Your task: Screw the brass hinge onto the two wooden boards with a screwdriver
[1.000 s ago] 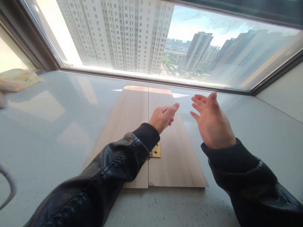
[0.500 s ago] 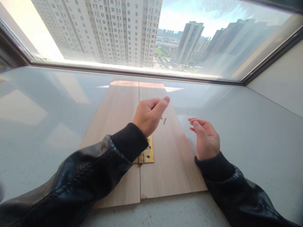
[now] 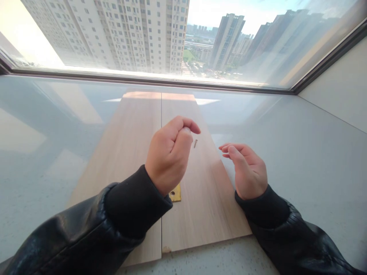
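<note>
My left hand (image 3: 169,152) is above the seam between two pale wooden boards (image 3: 212,198), with its fingers curled in and the thumb pressed against the index finger. What those fingers hold, if anything, is hidden. A small screw (image 3: 195,143) is just to the right of the fingertips, over the right board. Below the wrist, a corner of a brass-coloured hinge (image 3: 176,193) with a screw hole shows; my hand and cuff cover the rest. My right hand (image 3: 249,170) hovers by the right board's edge, fingers loosely bent and slightly apart, with nothing visible in them.
Both boards lie side by side on a glossy pale, speckled sill (image 3: 301,160). A dark window frame (image 3: 143,81) runs along the back, with tall buildings outside. A white wall (image 3: 341,84) rises at the right. The right board has a chipped near corner.
My left hand has moved left and nearer, its index finger now curling over the thumb. It covers more of the hinge. My right hand has barely moved; the view has shifted slightly.
</note>
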`<state>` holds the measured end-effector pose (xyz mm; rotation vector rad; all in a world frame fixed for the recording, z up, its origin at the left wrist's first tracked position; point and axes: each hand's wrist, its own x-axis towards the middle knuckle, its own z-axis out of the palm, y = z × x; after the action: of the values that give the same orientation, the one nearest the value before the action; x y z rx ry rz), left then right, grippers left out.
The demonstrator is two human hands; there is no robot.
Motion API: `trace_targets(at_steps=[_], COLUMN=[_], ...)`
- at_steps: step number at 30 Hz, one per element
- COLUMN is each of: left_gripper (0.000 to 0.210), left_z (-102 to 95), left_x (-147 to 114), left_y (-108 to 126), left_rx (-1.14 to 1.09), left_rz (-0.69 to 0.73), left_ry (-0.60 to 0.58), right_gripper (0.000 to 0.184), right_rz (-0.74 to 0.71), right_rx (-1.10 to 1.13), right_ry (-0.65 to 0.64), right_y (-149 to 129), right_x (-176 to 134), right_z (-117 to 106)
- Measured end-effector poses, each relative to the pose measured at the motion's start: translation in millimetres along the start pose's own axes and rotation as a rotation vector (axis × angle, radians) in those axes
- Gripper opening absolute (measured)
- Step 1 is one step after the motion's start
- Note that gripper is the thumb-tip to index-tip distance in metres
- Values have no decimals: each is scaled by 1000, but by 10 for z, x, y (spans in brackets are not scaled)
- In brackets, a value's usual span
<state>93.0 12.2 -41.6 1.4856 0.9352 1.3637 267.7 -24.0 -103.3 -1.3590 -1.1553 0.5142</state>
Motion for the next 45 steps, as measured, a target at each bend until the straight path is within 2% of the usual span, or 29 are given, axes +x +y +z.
trace_targets(at_steps=[2, 4, 5, 7, 9, 10, 11, 12, 13, 15, 16, 18, 21, 23, 27, 28, 29, 32, 33, 36, 42, 45], left_gripper=[21, 36, 42, 45, 39, 34, 29, 24, 19, 14, 14, 20, 41, 51, 55, 52, 49, 42, 42, 42, 43, 47], left_z=[36, 71, 84, 95, 88, 80, 70, 61, 53, 47, 50, 72, 124, 154, 168, 164, 159, 145, 141, 126, 96, 93], left_x=[34, 120, 174, 273, 327, 328, 310, 275, 226, 107, 50, -31, -34, 31, 184, 196, 191, 84, 35, -62, -37, -45], left_y=[8, 22, 31, 44, 44, 38, 28, 14, -1, -32, -45, -63, -54, -24, 27, 26, 19, -14, -21, -23, -18, 1], left_rx=[-44, -60, -64, -89, -136, -163, -170, -160, -125, 48, 78, 84, -31, -95, -117, -140, -170, -215, -184, -143, -123, -64], left_rz=[-30, -51, -66, -119, -203, -236, -239, -222, -153, 27, 44, 41, 22, -12, -199, -227, -229, -70, -31, 30, -5, 1], left_ry=[32, 16, -28, -207, -383, -423, -405, -331, -229, 63, 109, 127, 162, 126, -289, -317, -286, 83, 121, 73, 38, -76], right_gripper=[20, 20, 20, 20, 20, 21, 21, 22, 22, 20, 19, 16, 14, 14, 15, 15, 15, 14, 14, 13, 14, 14], right_rz=[7, 9, 8, 10, 15, 18, 20, 22, 26, 34, 38, 40, 30, 22, 16, 14, 13, 5, 3, 4, 9, 12], right_rx=[-14, -14, -11, -7, -7, -9, -13, -18, -24, -38, -46, -58, -71, -79, -98, -101, -102, -102, -101, -101, -111, -124], right_ry=[-11, -14, -14, -12, -10, -10, -9, -11, -15, -34, -48, -70, -75, -78, -91, -91, -91, -101, -108, -125, -138, -138], right_y=[0, 3, 4, 7, 8, 8, 6, 4, 0, -10, -16, -29, -40, -42, -36, -34, -33, -36, -39, -47, -59, -72], right_x=[0, 2, 4, 7, 9, 10, 9, 8, 6, 0, -3, -8, -10, -9, -5, -4, -4, -7, -7, -9, -22, -28], right_z=[-4, -8, -8, -6, -1, 1, 1, 0, -2, -10, -14, -20, -22, -21, -24, -26, -27, -26, -25, -20, -25, -34])
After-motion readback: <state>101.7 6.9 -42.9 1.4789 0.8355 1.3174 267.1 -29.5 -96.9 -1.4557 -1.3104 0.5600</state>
